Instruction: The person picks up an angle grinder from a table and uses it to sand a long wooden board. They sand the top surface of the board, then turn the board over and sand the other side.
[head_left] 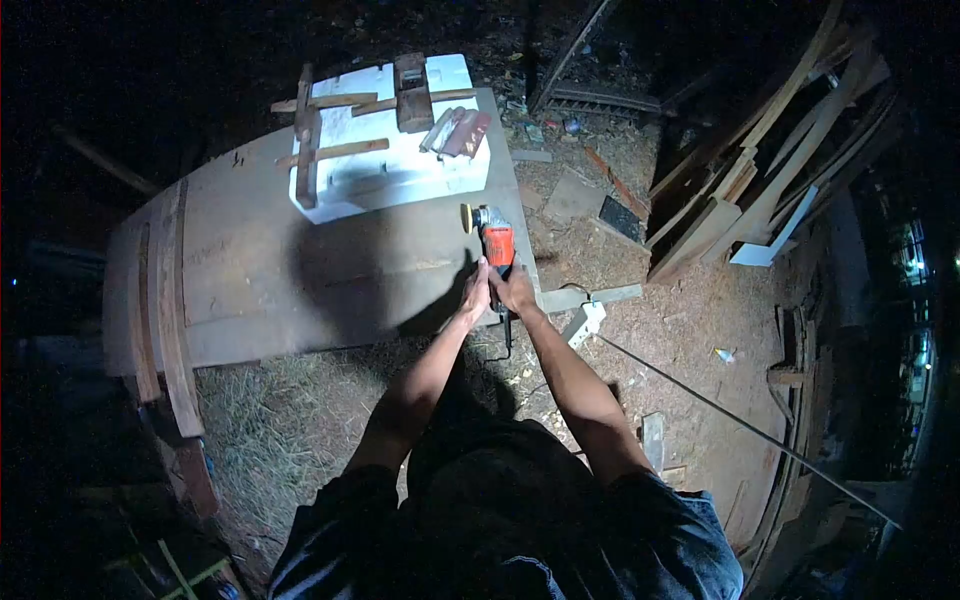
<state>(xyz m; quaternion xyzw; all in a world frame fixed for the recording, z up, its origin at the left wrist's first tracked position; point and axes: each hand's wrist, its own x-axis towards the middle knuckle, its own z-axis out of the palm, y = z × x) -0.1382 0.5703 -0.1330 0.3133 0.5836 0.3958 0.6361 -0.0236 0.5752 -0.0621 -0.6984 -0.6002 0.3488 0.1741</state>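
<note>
An orange and black angle grinder [498, 246] with a yellowish disc at its head is above the right edge of the wooden table [240, 265]. My right hand [516, 290] is closed round the grinder's dark rear body from the right. On its left side, my left hand [477, 290] presses against the same body, its fingers close together and pointing forward. A dark cord hangs from the grinder's rear end. Beyond the grinder, a white foam slab [400, 180] lies on the table, bearing a wooden hand plane [412, 95], wooden strips and folded reddish sheets [458, 132].
Two long planks [172, 300] cross the table's left end. Stacked boards [720, 205] lean at the upper right. A white power strip [585, 322] with a long cable lies on the ground right of my hands. Dry grass [265, 430] covers the ground at left.
</note>
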